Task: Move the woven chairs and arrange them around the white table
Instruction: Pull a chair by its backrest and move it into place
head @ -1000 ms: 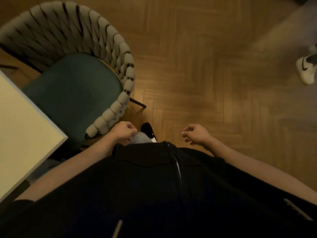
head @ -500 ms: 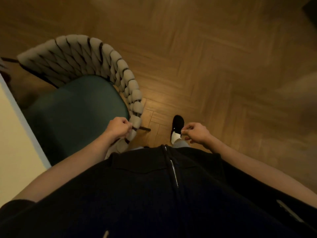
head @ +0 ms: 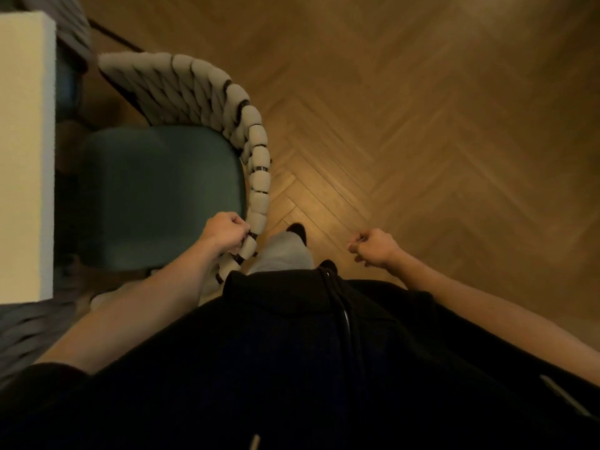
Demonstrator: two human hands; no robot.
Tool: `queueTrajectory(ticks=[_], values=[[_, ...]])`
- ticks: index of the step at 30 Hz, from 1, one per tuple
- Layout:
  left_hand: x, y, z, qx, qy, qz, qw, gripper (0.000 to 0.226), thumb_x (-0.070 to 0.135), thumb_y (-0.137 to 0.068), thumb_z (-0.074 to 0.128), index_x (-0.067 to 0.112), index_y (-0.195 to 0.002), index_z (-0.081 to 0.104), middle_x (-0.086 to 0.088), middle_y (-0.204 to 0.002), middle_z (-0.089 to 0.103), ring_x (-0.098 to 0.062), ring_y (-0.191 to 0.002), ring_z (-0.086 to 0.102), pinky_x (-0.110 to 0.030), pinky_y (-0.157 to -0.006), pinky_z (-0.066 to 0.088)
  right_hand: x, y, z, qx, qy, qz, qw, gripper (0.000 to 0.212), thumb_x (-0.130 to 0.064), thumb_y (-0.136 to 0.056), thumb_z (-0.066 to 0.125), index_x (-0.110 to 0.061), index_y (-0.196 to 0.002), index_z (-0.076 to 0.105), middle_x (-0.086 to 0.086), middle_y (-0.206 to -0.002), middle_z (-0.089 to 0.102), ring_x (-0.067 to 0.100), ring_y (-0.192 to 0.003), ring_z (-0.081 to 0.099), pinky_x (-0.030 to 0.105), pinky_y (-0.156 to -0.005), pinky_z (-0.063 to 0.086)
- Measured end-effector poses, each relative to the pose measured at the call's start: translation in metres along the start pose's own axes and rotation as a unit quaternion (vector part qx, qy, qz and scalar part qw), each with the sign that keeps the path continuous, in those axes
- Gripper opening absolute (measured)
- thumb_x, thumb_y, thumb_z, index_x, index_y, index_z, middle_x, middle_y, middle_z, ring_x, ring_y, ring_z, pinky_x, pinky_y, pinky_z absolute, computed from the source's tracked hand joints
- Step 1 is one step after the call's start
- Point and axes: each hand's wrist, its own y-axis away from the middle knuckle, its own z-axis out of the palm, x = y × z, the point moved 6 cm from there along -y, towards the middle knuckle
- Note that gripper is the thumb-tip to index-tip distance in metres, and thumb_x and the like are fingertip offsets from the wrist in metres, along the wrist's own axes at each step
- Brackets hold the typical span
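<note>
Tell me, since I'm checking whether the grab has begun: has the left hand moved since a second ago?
Yes. The left hand has gone from hanging free near the woven chair's rim end to gripping that rim.

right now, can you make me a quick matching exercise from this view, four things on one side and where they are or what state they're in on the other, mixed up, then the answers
Things:
1. left hand
2. right hand
3. white table
4. woven chair

States or places:
A. along the left edge of the view
B. fist curled, holding nothing, over the wooden floor
C. gripping the rope-wrapped rim
D. green seat facing the table, curved back towards the floor side

Pairs: 1-C, 2-B, 3-A, 4-D
</note>
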Motion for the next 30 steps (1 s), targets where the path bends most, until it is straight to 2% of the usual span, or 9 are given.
queueTrajectory(ticks=[4, 6, 11, 15, 18, 21, 25, 27, 30], values=[[-0.002, -0.014, -0.002, 0.012, 0.033, -0.034, 0.999, 0.012, 0.027, -0.093, 0.064, 0.019, -0.086, 0.069, -0.003, -0.09, 0.073, -0.024, -0.088, 0.07, -0.042, -0.084, 0.061, -0.043, -0.037, -0.032, 0.0, 0.052, -0.017, 0.998, 0.007, -0.016, -0.097, 0.06, -0.015, -0.095, 0.067, 0.007, -0.103, 0.071, 0.017, -0.083, 0.069, 0.029, -0.066, 0.056], [-0.001, -0.023, -0.002, 0.023, 0.046, -0.047, 0.998, 0.012, 0.027, -0.093, 0.065, 0.02, -0.085, 0.069, -0.001, -0.09, 0.072, -0.024, -0.091, 0.069, -0.04, -0.085, 0.059, -0.067, -0.054, -0.047, -0.001, 0.067, -0.023, 0.997, 0.012, -0.016, -0.096, 0.061, -0.009, -0.102, 0.069, 0.009, -0.105, 0.072, 0.014, -0.078, 0.067, 0.028, -0.064, 0.055], [0.005, -0.038, -0.002, 0.019, 0.07, -0.083, 0.994, 0.007, 0.021, -0.093, 0.063, 0.018, -0.089, 0.068, -0.004, -0.094, 0.07, -0.022, -0.09, 0.065, -0.033, -0.073, 0.049, -0.131, -0.084, -0.076, -0.041, 0.134, -0.038, 0.989, 0.018, -0.013, -0.097, 0.058, -0.006, -0.11, 0.068, 0.01, -0.11, 0.071, 0.016, -0.082, 0.066, 0.03, -0.07, 0.054], [0.005, -0.045, -0.008, 0.037, 0.132, -0.095, 0.986, 0.007, 0.014, -0.087, 0.063, 0.015, -0.086, 0.07, -0.007, -0.093, 0.072, -0.029, -0.092, 0.069, -0.037, -0.079, 0.058, -0.191, -0.109, -0.086, -0.07, 0.18, -0.061, 0.979, 0.018, -0.017, -0.098, 0.057, -0.009, -0.112, 0.066, 0.008, -0.109, 0.069, 0.016, -0.085, 0.065, 0.027, -0.068, 0.052], [-0.002, -0.044, -0.011, 0.064, 0.17, -0.115, 0.977, 0.01, 0.02, -0.09, 0.063, 0.016, -0.085, 0.071, -0.008, -0.09, 0.074, -0.03, -0.094, 0.071, -0.043, -0.089, 0.059, -0.229, -0.125, -0.079, -0.1, 0.204, -0.063, 0.972, 0.013, -0.018, -0.098, 0.061, -0.011, -0.107, 0.067, 0.01, -0.11, 0.07, 0.018, -0.086, 0.066, 0.025, -0.063, 0.051], [-0.013, -0.035, -0.009, 0.101, 0.239, -0.154, 0.953, 0.011, 0.023, -0.091, 0.067, 0.016, -0.083, 0.07, -0.005, -0.083, 0.074, -0.027, -0.089, 0.071, -0.042, -0.088, 0.059, -0.263, -0.143, -0.066, -0.13, 0.248, -0.075, 0.957, 0.015, -0.021, -0.098, 0.062, -0.013, -0.11, 0.066, 0.011, -0.114, 0.07, 0.02, -0.09, 0.069, 0.028, -0.066, 0.053], [-0.034, -0.014, 0.003, 0.149, 0.285, -0.229, 0.919, 0.013, 0.026, -0.093, 0.066, 0.016, -0.085, 0.067, -0.006, -0.09, 0.073, -0.025, -0.091, 0.068, -0.034, -0.075, 0.052, -0.305, -0.165, -0.046, -0.146, 0.291, -0.094, 0.941, 0.04, -0.028, -0.099, 0.061, -0.016, -0.136, 0.05, 0.011, -0.114, 0.067, 0.022, -0.095, 0.068, 0.04, -0.082, 0.057], [-0.043, 0.001, 0.012, 0.182, 0.311, -0.272, 0.892, 0.016, 0.028, -0.094, 0.066, 0.013, -0.091, 0.068, -0.005, -0.091, 0.07, -0.025, -0.091, 0.066, -0.032, -0.072, 0.045, -0.326, -0.176, -0.038, -0.139, 0.284, -0.115, 0.942, 0.054, -0.032, -0.1, 0.061, -0.018, -0.147, 0.038, 0.008, -0.113, 0.064, 0.024, -0.098, 0.068, 0.04, -0.083, 0.058], [-0.043, 0.03, 0.025, 0.25, 0.345, -0.335, 0.84, 0.016, 0.025, -0.095, 0.066, 0.01, -0.089, 0.067, -0.004, -0.084, 0.067, -0.024, -0.085, 0.064, -0.032, -0.072, 0.045, -0.35, -0.198, -0.025, -0.143, 0.266, -0.116, 0.946, 0.068, -0.036, -0.099, 0.062, -0.017, -0.154, 0.029, 0.008, -0.121, 0.061, 0.024, -0.097, 0.069, 0.042, -0.086, 0.06]])
